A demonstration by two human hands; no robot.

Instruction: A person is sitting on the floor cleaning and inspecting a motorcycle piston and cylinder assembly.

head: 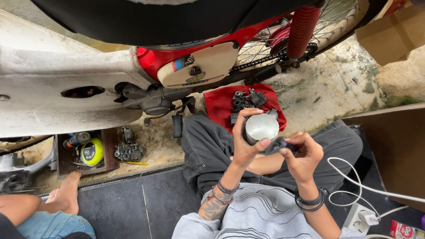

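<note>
The left hand (pixel 244 140) is wrapping its grip around a round silver piston (pixel 261 128), the thumb hooking across the lower front edge and the fingers curling over the top and far side, so the flat crown is facing up toward the camera. The piston is sitting wholly inside that grip, raised above the lap. Just to the right, the right hand (pixel 304 156) is pinching a small dark part (pixel 285 147) between thumb and fingertips, its grip nearly closed; the part is too small and shadowed to tell what it is, though it appears to be touching the piston's lower right side. Both wrists are wearing dark bands.

Below the hands, the person is sitting cross-legged in dark grey trousers (pixel 208 150) and a striped grey top. Beyond the piston, a red cloth (pixel 223 104) is lying on the concrete floor, carrying a cluster of dark metal engine parts (pixel 247 100). Above it a red motorcycle (pixel 186 57) is standing, with its spoked rear wheel (pixel 336 17) and red shock spring (pixel 302 28) showing. To the left, a wooden box (pixel 108 150) is holding a yellow-green tape roll (pixel 91 152) and a can, with a carburettor (pixel 128 152) just beside it. Another person's bare foot (pixel 66 192) is resting at the lower left. A white cable (pixel 354 183) is running to a power strip at the lower right.
</note>
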